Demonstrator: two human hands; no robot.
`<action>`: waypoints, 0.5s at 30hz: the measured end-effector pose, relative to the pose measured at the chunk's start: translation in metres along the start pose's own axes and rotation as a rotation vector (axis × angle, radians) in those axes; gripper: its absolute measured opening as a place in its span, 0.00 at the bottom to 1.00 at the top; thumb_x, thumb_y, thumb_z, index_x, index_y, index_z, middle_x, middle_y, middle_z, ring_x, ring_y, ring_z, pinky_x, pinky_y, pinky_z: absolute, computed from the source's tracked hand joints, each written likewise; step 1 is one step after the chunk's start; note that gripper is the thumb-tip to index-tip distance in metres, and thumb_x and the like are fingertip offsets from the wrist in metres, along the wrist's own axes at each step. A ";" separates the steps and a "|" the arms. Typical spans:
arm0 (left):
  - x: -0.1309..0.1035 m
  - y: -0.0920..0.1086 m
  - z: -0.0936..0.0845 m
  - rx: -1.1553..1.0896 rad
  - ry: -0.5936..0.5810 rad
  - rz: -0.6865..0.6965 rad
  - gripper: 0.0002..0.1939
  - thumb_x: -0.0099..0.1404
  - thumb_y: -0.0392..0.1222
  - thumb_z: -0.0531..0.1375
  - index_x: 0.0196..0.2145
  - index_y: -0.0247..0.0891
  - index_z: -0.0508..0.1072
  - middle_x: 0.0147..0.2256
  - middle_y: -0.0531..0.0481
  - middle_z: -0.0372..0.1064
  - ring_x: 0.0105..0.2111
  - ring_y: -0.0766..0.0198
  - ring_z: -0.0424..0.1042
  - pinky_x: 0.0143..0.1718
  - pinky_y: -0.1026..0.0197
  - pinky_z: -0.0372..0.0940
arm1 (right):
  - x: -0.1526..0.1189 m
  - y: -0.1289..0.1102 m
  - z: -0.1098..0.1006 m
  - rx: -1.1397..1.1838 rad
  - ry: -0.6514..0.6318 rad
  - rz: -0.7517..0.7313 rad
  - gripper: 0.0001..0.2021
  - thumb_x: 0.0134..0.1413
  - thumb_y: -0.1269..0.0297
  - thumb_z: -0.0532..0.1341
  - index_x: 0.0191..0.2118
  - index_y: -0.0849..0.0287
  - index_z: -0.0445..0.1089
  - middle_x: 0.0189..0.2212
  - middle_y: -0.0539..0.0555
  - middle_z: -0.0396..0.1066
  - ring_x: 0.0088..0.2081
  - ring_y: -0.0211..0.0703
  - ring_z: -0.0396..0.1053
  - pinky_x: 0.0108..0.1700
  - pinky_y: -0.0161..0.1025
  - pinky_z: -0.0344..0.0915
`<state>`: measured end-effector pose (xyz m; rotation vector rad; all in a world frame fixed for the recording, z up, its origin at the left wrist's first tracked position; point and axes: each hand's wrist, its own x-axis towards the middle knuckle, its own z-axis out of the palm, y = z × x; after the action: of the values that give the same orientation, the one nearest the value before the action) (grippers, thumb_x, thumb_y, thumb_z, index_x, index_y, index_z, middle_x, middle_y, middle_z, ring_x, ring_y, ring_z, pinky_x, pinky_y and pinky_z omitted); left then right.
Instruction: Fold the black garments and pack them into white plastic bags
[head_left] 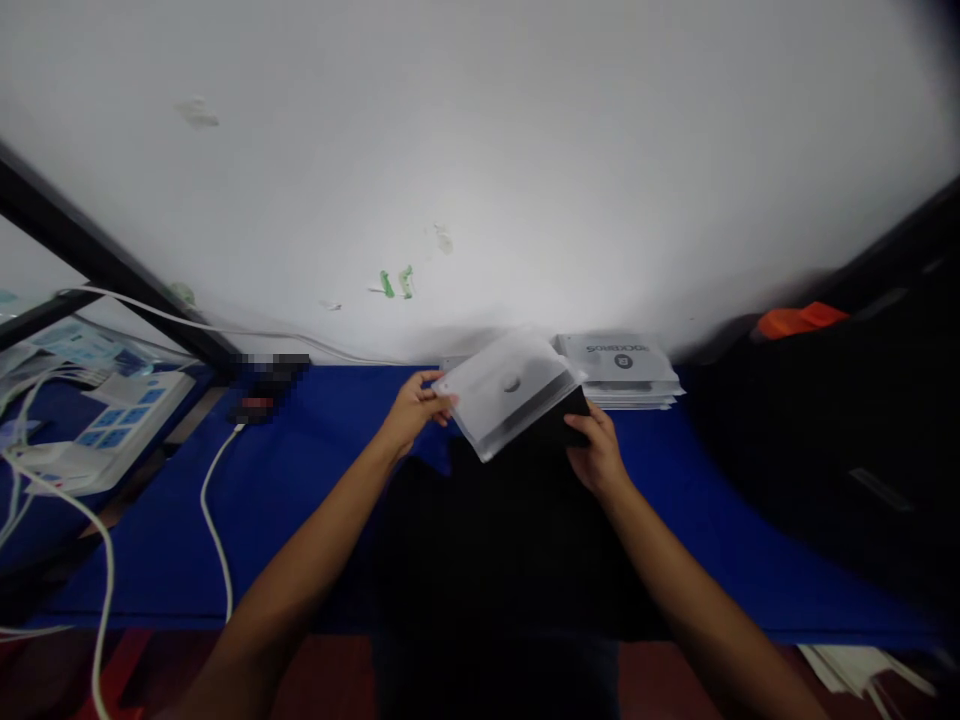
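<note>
While the left hand (411,412) pinches a corner of a translucent bag (487,385), the right hand (600,448) grips a black item (553,422) at its other end. The bag is left of a printed stack (619,362); a white power strip (154,400) lies well left of that stack.

Dim, wide-angle view, brightest on the white wall (540,160) before me.

A soft glow fills the wall's middle, greying toward the corners. My blue tabletop (652,480) is darker; the black shape (810,460) at my right loses nearly all detail. The plastic bag (480,395) I hold looks hazy. The sides appear stretched, and a small patch (264,386) at left is pixelated.
</note>
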<state>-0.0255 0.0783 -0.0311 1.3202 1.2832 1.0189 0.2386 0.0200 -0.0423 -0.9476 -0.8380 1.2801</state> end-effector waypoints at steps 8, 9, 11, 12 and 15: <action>0.073 -0.013 0.004 0.454 0.373 0.124 0.21 0.59 0.34 0.60 0.50 0.39 0.62 0.32 0.52 0.68 0.37 0.56 0.73 0.43 0.52 0.69 | 0.003 -0.015 -0.013 -0.083 -0.115 0.359 0.11 0.37 0.64 0.67 0.32 0.58 0.75 0.25 0.49 0.74 0.26 0.40 0.70 0.29 0.34 0.65; 0.075 -0.015 0.008 0.508 0.382 0.141 0.23 0.58 0.33 0.61 0.51 0.39 0.61 0.36 0.48 0.69 0.43 0.52 0.72 0.47 0.48 0.67 | 0.003 -0.013 -0.013 -0.104 -0.118 0.375 0.10 0.38 0.64 0.68 0.32 0.58 0.75 0.25 0.48 0.74 0.26 0.39 0.69 0.28 0.33 0.64; 0.072 -0.018 0.015 0.591 0.391 0.175 0.27 0.57 0.33 0.62 0.54 0.36 0.61 0.47 0.39 0.67 0.54 0.45 0.65 0.56 0.42 0.60 | 0.005 -0.010 -0.015 -0.141 -0.130 0.388 0.09 0.39 0.63 0.67 0.32 0.57 0.75 0.24 0.48 0.73 0.24 0.38 0.68 0.26 0.32 0.63; 0.069 -0.019 0.019 0.639 0.382 0.206 0.29 0.58 0.34 0.62 0.55 0.34 0.60 0.52 0.35 0.63 0.58 0.42 0.60 0.59 0.40 0.56 | 0.006 -0.009 -0.016 -0.162 -0.139 0.390 0.09 0.40 0.62 0.67 0.31 0.57 0.75 0.23 0.47 0.73 0.24 0.37 0.68 0.25 0.32 0.62; 0.053 -0.022 0.033 0.815 0.251 0.353 0.28 0.63 0.40 0.60 0.59 0.31 0.59 0.60 0.31 0.56 0.63 0.41 0.53 0.63 0.40 0.50 | 0.008 -0.006 -0.017 -0.211 -0.159 0.404 0.09 0.42 0.63 0.67 0.34 0.55 0.75 0.25 0.47 0.75 0.26 0.39 0.70 0.27 0.33 0.63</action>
<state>0.0081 0.1268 -0.0611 2.1420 1.7997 0.9455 0.2570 0.0261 -0.0439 -1.2396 -0.9496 1.6525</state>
